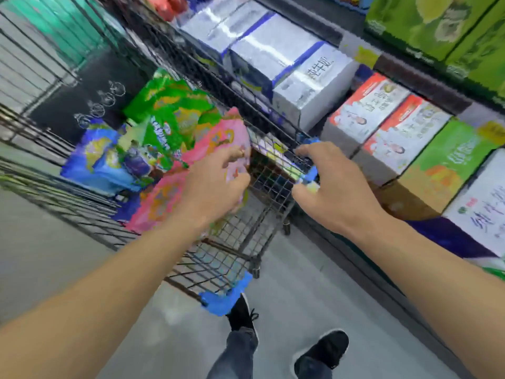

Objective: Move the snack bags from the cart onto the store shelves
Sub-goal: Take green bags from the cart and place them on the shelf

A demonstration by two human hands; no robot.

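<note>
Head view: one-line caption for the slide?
Left hand grips a pink snack bag in the wire cart; right hand holds the cart's rim beside shelved cartons.

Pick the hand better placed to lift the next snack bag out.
Left hand: it already grips the pink snack bag in the wire cart. Right hand is on the cart's rim.

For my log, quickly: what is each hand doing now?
Left hand: grips the pink snack bag.
Right hand: fingers curled at the cart's blue corner; grip cannot be told.
</note>
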